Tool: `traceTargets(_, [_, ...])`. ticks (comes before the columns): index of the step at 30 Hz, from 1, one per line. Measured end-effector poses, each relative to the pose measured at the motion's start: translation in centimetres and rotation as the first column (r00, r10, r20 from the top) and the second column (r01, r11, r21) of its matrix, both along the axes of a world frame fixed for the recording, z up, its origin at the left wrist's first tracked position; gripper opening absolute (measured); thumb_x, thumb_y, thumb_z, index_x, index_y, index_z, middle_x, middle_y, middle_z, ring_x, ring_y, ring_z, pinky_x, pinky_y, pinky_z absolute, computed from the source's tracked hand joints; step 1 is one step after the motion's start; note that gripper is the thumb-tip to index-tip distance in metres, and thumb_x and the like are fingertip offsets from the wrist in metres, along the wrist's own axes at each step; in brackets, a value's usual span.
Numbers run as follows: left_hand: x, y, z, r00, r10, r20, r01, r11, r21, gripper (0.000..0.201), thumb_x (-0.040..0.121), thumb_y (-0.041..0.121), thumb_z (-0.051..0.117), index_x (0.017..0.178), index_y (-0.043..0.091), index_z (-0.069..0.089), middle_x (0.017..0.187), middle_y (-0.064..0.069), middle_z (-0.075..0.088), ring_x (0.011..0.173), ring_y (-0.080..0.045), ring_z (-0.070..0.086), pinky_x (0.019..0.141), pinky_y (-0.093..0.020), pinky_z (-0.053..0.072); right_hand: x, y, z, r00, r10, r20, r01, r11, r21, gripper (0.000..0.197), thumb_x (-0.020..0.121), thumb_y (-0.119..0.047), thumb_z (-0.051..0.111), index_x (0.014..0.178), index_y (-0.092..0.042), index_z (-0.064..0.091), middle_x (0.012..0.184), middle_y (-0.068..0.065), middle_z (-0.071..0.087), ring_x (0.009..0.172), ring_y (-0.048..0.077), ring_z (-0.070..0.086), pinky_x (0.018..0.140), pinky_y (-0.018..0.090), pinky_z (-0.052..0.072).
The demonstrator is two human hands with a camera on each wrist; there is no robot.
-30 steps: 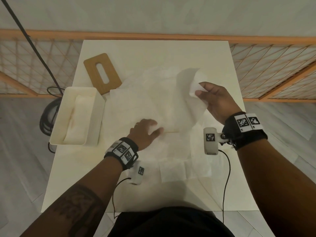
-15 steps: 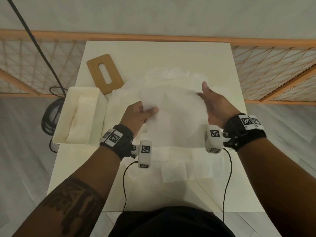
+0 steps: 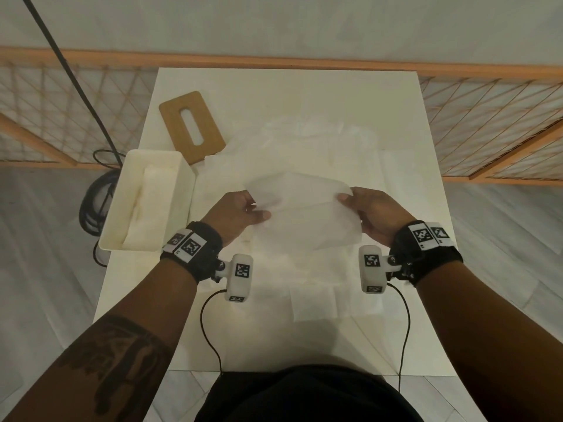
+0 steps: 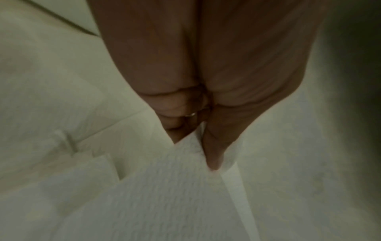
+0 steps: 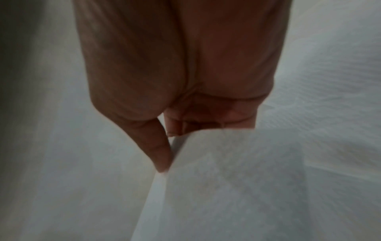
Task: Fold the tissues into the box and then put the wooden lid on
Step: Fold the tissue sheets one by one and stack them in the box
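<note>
A white tissue point(image 3: 304, 214) hangs lifted above the table between both hands. My left hand point(image 3: 234, 213) pinches its left edge, thumb on top, and my right hand point(image 3: 370, 210) pinches its right edge. The left wrist view shows the thumb and curled fingers of my left hand point(image 4: 195, 138) clamped on the tissue point(image 4: 164, 187). The right wrist view has my right hand point(image 5: 171, 146) pinching the tissue point(image 5: 237, 171) the same way. The white box point(image 3: 182, 178) at the left table edge holds folded tissues point(image 3: 152, 208). The wooden lid point(image 3: 192, 129) with a slot lies flat behind it.
More loose tissues point(image 3: 320, 141) lie spread across the middle of the white table point(image 3: 274, 89), with another sheet point(image 3: 320, 300) near me. An orange lattice rail point(image 3: 487, 132) runs behind and beside the table. A black cable point(image 3: 97, 196) coils on the floor at left.
A second ago my left hand pressed flat on the tissues while the right lifted a corner. Both hands now pinch one tissue and have drawn it up and toward me.
</note>
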State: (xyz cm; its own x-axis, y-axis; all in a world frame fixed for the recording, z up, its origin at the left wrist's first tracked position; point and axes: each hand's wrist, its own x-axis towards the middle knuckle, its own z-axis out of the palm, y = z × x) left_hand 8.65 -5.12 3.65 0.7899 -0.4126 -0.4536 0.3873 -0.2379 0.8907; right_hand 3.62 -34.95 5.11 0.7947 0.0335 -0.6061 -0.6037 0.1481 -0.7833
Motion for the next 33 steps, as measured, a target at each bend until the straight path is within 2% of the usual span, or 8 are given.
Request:
traceTargets(5, [0.7,0.9,0.6,0.995,-0.044,0.088,0.033,0.992,0.121,0.037,0.075,0.038,0.084,0.110,0.030,0.078,0.115,0.002,0.076,0.115,-0.021,0.068,0.111,-0.049,0.046,-0.5,-0.4,-0.1,0.999,0.044,0.029,-0.042,0.997,-0.063,0.028,0.098,-0.008,0.062,0.124,-0.013,0.067,0.109,0.012,0.074,0.088,0.025,0.070,0.074,0.035,0.061])
traceTargets(9, [0.7,1.1,0.3,0.993,-0.051,0.107,0.032,0.983,0.180,0.020,0.078,0.020,0.085,0.096,0.027,0.082,0.107,-0.005,0.078,0.108,-0.027,0.072,0.100,-0.050,0.055,-1.2,-0.3,-0.2,0.997,0.064,0.047,-0.061,0.996,-0.066,0.025,0.099,0.002,0.050,0.098,-0.008,0.073,0.102,0.012,0.075,0.090,0.031,0.071,0.080,0.043,0.060])
traceTargets(13, [-0.2,0.6,0.9,0.998,-0.057,0.035,0.054,0.995,0.089,0.037,0.092,-0.017,0.053,0.096,0.009,0.079,0.099,-0.002,0.079,0.096,-0.021,0.075,0.078,-0.027,0.061,-1.8,-0.4,0.1,0.992,0.120,0.026,-0.119,0.993,-0.020,0.034,0.099,0.007,0.040,0.088,-0.008,0.068,0.105,0.014,0.073,0.092,0.029,0.068,0.074,0.038,0.059])
traceTargets(18, [-0.7,0.8,0.8,0.992,0.032,-0.120,-0.032,0.999,0.001,0.043,0.088,-0.012,0.042,0.096,0.009,0.079,0.117,-0.013,0.073,0.103,-0.033,0.068,0.086,-0.038,0.057,-2.0,-0.8,0.3,0.997,0.078,-0.027,-0.073,0.988,0.139,0.047,0.089,-0.001,0.031,0.114,0.002,0.070,0.122,0.016,0.071,0.098,0.028,0.066,0.086,0.040,0.055])
traceTargets(22, [-1.1,0.9,0.5,0.966,0.061,-0.253,-0.093,0.989,-0.118,0.033,0.086,0.014,0.053,0.106,0.003,0.076,0.126,-0.018,0.069,0.107,-0.038,0.064,0.093,-0.047,0.054,-2.3,-0.7,0.1,0.997,0.065,-0.044,-0.060,0.992,0.109,0.046,0.106,-0.033,0.042,0.123,-0.001,0.070,0.125,0.011,0.071,0.107,0.028,0.068,0.099,0.044,0.051])
traceTargets(25, [-1.9,0.7,-0.7,0.993,0.079,-0.092,-0.075,0.996,0.044,0.013,0.095,0.018,0.066,0.096,0.020,0.079,0.112,-0.002,0.076,0.107,-0.029,0.068,0.097,-0.048,0.054,-3.5,0.0,-0.7,0.989,0.147,-0.002,-0.146,0.986,-0.082,0.023,0.101,-0.017,0.061,0.117,-0.011,0.075,0.122,0.003,0.074,0.113,0.025,0.070,0.096,0.039,0.056])
traceTargets(28, [-3.3,0.8,-2.7,0.985,-0.130,0.114,0.083,0.935,0.344,0.020,0.085,0.013,0.077,0.088,0.032,0.076,0.106,0.009,0.074,0.097,-0.017,0.069,0.095,-0.037,0.055,-5.1,0.4,-2.1,0.977,0.211,-0.021,-0.211,0.956,-0.204,0.027,0.092,0.003,0.067,0.110,-0.013,0.077,0.120,0.007,0.072,0.102,0.022,0.073,0.078,0.028,0.060])
traceTargets(33, [-5.6,0.5,-3.9,0.966,-0.188,0.179,0.072,0.857,0.511,0.023,0.083,0.014,0.077,0.085,0.036,0.070,0.102,0.011,0.070,0.089,-0.011,0.065,0.078,-0.024,0.048,-6.3,1.0,-4.3,0.945,0.322,-0.060,-0.310,0.822,-0.477,0.031,0.087,-0.001,0.073,0.097,-0.030,0.079,0.110,-0.001,0.073,0.085,0.019,0.070,0.072,0.024,0.057])
